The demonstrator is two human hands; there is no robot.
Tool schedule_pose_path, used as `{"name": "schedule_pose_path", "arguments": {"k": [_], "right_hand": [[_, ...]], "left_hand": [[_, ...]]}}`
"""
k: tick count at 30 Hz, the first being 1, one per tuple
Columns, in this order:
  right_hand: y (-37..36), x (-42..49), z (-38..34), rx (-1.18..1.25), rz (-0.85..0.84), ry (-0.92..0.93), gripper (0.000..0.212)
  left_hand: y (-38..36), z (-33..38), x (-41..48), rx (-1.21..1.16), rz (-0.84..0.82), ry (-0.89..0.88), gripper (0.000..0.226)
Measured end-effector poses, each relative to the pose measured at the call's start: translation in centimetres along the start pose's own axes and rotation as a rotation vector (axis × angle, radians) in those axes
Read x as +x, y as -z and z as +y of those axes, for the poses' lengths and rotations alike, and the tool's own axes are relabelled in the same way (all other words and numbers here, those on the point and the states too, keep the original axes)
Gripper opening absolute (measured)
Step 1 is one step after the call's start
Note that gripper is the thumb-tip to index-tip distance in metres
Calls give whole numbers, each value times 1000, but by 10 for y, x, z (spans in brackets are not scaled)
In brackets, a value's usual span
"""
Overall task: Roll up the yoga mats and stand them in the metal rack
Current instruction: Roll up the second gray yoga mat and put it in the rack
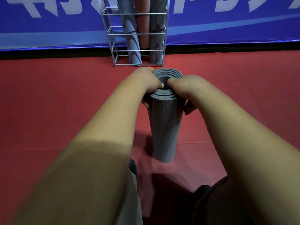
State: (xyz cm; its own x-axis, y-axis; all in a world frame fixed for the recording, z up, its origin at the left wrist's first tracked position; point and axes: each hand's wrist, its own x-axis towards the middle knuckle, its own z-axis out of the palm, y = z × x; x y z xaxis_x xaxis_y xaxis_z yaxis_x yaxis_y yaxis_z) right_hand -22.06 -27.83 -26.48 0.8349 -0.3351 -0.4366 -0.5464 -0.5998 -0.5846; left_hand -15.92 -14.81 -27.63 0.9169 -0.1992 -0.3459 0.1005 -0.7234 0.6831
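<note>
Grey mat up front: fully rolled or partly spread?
Fully rolled: the grey mat shows spiral layers at its top; no loose sheet trails onto the floor.

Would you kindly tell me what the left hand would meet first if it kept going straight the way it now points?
The left hand grips the rolled grey mat; past it, the line seems to reach the low front rails of the metal rack, near the foot of the blue-grey mat. Depth is hard to judge.

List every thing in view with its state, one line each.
held grey mat: rolled, upright, outside rack.
left hand: grips the roll's top rim.
right hand: grips the roll's top rim.
metal rack: standing, holds three rolled mats.
blue mat: rolled, tilted in rack.
pink mat: rolled, in rack.
dark grey mat: rolled, upright in rack.
</note>
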Motion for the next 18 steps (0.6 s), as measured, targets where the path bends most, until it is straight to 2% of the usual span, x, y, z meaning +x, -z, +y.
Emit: {"name": "schedule_pose_path", "arguments": {"k": [3,7,9,15,18], "right_hand": [[-2,2,-4,-16,25,3,42],[-3,5,-5,48,-177,-61,45],[-6,5,-5,72,-217,-72,46],[-24,-4,-27,150,-91,17,42],[-38,-13,-40,219,-69,82,50]], "left_hand": [[2,-3,2,-19,16,-3,33],[7,-11,7,-26,55,-25,27],[10,-18,11,-52,81,-34,24],[27,-43,9,-46,237,-98,30],[43,-60,-2,-98,355,-127,32]]}}
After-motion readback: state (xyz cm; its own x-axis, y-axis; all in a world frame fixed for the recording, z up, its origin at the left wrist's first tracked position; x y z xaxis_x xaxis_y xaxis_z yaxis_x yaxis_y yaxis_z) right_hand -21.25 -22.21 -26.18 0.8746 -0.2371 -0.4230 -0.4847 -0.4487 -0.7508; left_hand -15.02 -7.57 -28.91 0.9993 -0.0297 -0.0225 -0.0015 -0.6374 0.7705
